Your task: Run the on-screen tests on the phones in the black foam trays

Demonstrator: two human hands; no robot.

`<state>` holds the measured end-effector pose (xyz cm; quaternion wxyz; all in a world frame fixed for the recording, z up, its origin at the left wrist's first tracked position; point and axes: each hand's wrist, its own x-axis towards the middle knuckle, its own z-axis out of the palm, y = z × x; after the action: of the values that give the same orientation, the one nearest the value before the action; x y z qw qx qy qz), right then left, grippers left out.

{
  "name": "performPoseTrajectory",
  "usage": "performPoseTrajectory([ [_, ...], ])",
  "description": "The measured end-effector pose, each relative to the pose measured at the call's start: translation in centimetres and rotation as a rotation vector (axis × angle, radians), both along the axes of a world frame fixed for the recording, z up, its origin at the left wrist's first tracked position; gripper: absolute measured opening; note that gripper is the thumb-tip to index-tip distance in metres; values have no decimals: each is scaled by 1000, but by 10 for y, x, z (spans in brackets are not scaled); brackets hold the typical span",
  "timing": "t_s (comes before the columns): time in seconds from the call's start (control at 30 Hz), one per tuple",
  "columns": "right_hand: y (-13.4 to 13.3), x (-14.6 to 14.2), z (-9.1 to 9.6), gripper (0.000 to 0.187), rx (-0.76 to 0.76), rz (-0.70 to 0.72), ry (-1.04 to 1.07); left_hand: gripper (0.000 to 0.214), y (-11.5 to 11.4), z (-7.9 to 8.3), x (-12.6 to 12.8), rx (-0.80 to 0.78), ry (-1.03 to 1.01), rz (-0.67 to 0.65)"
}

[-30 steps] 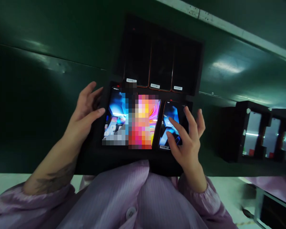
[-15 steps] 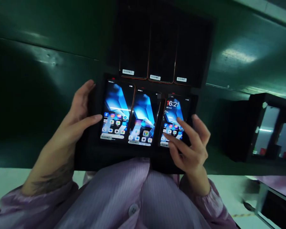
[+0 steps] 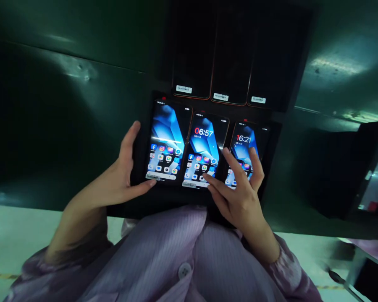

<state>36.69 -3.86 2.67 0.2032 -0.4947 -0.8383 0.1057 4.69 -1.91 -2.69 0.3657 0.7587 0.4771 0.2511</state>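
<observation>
A black tray [image 3: 135,197] holds three lit phones side by side: a left phone [image 3: 167,142], a middle phone [image 3: 204,147] and a right phone [image 3: 247,144]. My left hand [image 3: 122,180] grips the tray's left edge, thumb pressed at the bottom of the left phone's screen. My right hand [image 3: 236,188] hovers with fingers spread, thumb on the middle phone's lower edge and fingertips on the right phone's screen. A second black tray [image 3: 302,54] behind carries three dark phones [image 3: 231,58] with white labels.
The trays lie on a dark green work surface [image 3: 66,105]. A black rack [image 3: 365,167] stands at the right. My purple smock [image 3: 176,260] fills the bottom of the view, with a pale floor on either side.
My left thumb slid down from the tray's left side to the left phone's bottom edge. My right hand shifted left toward the middle phone, whose screen now shows a clock. The view moved closer.
</observation>
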Motion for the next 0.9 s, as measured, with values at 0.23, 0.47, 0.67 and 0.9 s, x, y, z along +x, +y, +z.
performPoseTrajectory([
  [0.23,0,3,3,24,119,11,22,115,-1,1,13,-50,58,137],
  [0.47,3,-2,4,21,123,-3,39,119,2,2,27,2,77,271],
  [0.67,9,-12,2,19,153,-8,-38,113,1,6,27,-65,-12,241],
  [0.9,16,-23,-3,22,104,-10,-11,101,17,7,28,-73,-119,282],
])
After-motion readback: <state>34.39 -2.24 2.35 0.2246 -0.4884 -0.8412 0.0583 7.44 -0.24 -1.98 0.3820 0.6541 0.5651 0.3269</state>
